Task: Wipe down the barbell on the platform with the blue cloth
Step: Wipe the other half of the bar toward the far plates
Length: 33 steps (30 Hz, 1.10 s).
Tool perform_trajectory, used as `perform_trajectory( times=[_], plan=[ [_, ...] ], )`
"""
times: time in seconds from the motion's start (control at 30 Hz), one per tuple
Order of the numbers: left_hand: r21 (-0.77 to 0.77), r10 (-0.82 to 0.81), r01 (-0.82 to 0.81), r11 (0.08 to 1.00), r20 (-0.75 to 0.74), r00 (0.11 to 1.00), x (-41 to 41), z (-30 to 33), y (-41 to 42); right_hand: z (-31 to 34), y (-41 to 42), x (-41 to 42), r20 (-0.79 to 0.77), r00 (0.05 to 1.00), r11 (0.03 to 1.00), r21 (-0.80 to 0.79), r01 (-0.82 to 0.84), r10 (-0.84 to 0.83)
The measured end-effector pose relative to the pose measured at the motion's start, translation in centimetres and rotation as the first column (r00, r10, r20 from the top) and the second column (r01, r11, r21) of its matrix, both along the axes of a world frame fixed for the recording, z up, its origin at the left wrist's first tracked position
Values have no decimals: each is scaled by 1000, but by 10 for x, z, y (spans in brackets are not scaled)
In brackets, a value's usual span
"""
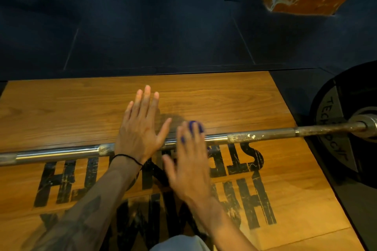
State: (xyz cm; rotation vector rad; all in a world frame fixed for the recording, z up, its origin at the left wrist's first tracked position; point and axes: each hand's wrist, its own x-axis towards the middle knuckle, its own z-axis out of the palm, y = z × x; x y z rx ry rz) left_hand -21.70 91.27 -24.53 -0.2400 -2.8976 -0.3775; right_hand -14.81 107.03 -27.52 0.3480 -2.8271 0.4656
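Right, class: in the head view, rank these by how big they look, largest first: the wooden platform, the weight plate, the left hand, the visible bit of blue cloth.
1. wooden platform
2. weight plate, partly cut off by the frame
3. left hand
4. blue cloth, mostly hidden under the right hand

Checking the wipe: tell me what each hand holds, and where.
The right hand presses the blue cloth onto the barbell mid-shaft, fingers straight over it. The left hand lies flat over the bar, holding nothing.
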Motion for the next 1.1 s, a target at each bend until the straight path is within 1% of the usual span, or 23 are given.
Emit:
perform_trajectory(
  times=[0.07,0.13,0.17,0.23,0.3,0.37,0.4,0.47,0.5,0.53,0.57,0.6,0.67,0.7,0.73,0.8,0.9,0.97,1.0,1.07,1.1],
  plan=[
    [17,7,-7,1000,-6,1000,1,0,0,2,-8,2,7,990,988,68,-139,139],
    [28,12,-12,1000,-15,1000,2,-1,0,3,1,-3,11,979,973,112,-202,202],
    [30,7,-6,1000,-18,1000,2,-1,0,4,11,-7,8,979,971,125,-204,205],
    [35,-11,12,999,-14,1000,2,0,-1,3,40,-16,7,992,985,122,-124,124],
    [32,-14,14,999,-13,1000,2,0,-1,4,76,-25,0,1000,995,94,28,-28],
    [17,-11,11,1000,-12,1000,2,1,-1,4,98,-28,24,987,987,42,157,-158],
    [10,-13,13,1000,-13,1000,3,1,-1,2,99,-28,25,977,977,8,213,-213],
    [1,-26,26,1000,-14,1000,3,2,0,2,78,-27,14,948,942,-113,317,-318],
    [1,-34,34,999,-11,999,2,3,0,4,61,-25,12,943,928,-169,331,-334],
    [4,-37,37,999,-7,999,2,4,0,7,43,-23,19,955,937,-188,295,-297],
    [6,-37,37,999,-5,999,2,5,0,7,26,-19,24,979,968,-147,204,-203],
    [7,-39,39,999,-4,999,1,5,0,6,15,-15,15,997,995,-67,80,-79],
    [13,-44,44,999,2,999,2,5,0,3,8,-9,5,990,988,72,-138,138],
    [13,-50,50,999,4,999,3,5,0,3,14,-10,-2,982,976,112,-189,191],
    [14,-59,59,998,5,998,3,4,-1,3,23,-13,-11,978,968,145,-203,207],
    [14,-85,85,996,4,996,3,5,-2,4,49,-19,-34,988,973,182,-140,148],
    [-32,-106,106,994,12,994,3,4,-3,4,103,-24,-54,997,981,182,60,-51],
    [-61,-94,96,994,22,995,3,4,-2,2,120,-23,-44,987,975,156,159,-154],
    [-71,-84,86,994,26,996,3,5,-1,0,115,-23,-29,976,970,106,219,-217],
    [-84,-55,58,995,33,998,3,5,0,0,87,-22,17,940,938,-51,342,-342],
    [-83,-39,41,996,34,999,4,5,1,2,69,-20,30,937,929,-120,349,-348]
  ],
)
